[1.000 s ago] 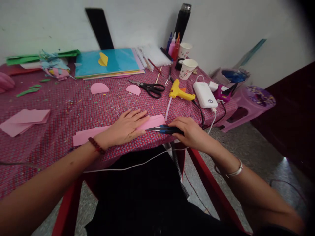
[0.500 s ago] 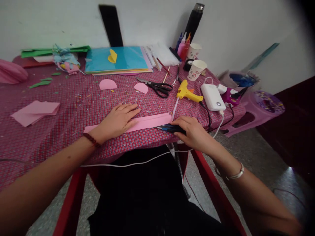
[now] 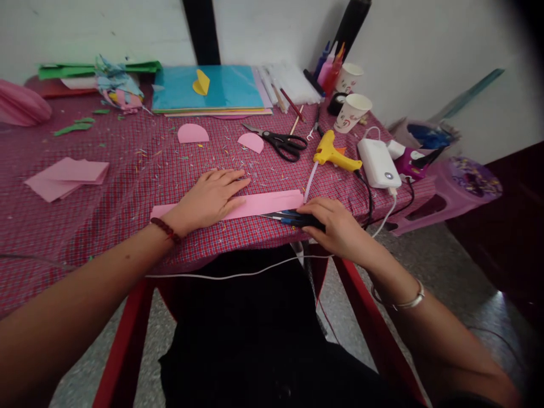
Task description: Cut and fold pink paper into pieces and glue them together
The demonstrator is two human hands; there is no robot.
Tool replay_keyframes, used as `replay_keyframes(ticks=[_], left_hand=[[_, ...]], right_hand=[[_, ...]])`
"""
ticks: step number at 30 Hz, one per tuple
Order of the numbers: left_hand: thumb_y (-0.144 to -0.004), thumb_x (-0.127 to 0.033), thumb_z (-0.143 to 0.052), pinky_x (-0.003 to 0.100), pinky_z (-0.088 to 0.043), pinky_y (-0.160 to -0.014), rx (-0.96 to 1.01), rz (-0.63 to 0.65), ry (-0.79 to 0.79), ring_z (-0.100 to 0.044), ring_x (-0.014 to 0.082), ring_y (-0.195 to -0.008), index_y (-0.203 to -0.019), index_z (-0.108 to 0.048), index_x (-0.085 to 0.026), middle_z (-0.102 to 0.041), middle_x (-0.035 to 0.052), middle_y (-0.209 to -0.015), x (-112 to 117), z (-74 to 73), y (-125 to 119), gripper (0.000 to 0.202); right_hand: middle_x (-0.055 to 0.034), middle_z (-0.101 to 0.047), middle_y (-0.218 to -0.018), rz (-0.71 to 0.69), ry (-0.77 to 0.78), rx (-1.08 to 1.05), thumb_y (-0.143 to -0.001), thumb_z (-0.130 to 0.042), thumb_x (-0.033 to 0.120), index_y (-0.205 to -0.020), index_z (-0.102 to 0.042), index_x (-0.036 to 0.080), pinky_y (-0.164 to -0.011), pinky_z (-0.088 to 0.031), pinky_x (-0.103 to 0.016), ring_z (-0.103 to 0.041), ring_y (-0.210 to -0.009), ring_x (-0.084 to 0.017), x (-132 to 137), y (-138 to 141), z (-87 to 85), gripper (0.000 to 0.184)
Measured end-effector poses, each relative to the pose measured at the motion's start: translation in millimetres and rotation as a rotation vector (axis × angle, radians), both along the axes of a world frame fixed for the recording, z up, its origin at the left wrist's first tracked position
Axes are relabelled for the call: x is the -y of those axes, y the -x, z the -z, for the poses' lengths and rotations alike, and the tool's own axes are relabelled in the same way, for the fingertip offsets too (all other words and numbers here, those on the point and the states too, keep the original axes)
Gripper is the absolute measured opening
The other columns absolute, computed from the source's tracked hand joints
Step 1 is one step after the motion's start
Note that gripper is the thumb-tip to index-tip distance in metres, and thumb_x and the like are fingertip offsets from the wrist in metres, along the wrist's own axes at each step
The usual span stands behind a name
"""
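Observation:
A long folded pink paper strip (image 3: 272, 203) lies near the front edge of the checked red tablecloth (image 3: 127, 170). My left hand (image 3: 208, 198) presses flat on it, fingers stretched out. My right hand (image 3: 334, 224) is closed around a dark blue-handled cutting tool (image 3: 284, 216) whose blade points left along the strip's lower edge.
Black scissors (image 3: 283, 143), two pink half-circles (image 3: 193, 133), a yellow glue gun (image 3: 334, 156), a white power bank (image 3: 378, 163), paper cups (image 3: 355, 110), glue bottles and coloured paper sheets (image 3: 208, 93) lie farther back. Pink folded sheets (image 3: 68, 175) sit left. A purple stool (image 3: 450, 181) stands right.
The view has shifted, so everything sits slightly higher and to the right. My left hand stays on the strip and my right hand stays on the cutter.

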State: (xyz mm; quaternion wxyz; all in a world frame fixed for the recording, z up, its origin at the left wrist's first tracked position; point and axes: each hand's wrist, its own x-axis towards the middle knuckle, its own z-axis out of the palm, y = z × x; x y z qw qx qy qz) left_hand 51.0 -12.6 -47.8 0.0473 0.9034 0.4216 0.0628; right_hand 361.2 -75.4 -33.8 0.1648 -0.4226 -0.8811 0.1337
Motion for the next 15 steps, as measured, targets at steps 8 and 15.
replay_keyframes(ticks=[8,15], left_hand=[[-0.101,-0.048,-0.033,0.052,-0.025,-0.115,0.015,-0.002,-0.007,-0.037,0.0295,-0.140,-0.145,-0.045,-0.023,-0.041,0.0089,-0.155,0.5,1.0,-0.2,0.052],[-0.100,-0.047,-0.033,0.053,-0.024,-0.115,0.028,-0.005,0.003,-0.037,0.0300,-0.140,-0.145,-0.045,-0.024,-0.041,0.0088,-0.155,0.7,0.6,-0.9,0.052]], right_hand=[[-0.0116,-0.065,-0.112,-0.027,-0.017,0.044,-0.087,-0.062,0.016,-0.113,-0.060,0.018,-0.089,-0.046,-0.044,-0.059,-0.105,-0.029,-6.1,25.3,-5.0,0.026],[-0.0107,-0.064,-0.111,-0.017,-0.013,0.028,-0.088,-0.061,0.016,-0.114,-0.058,0.019,-0.090,-0.045,-0.043,-0.060,-0.104,-0.028,0.6,18.6,-3.9,0.026]])
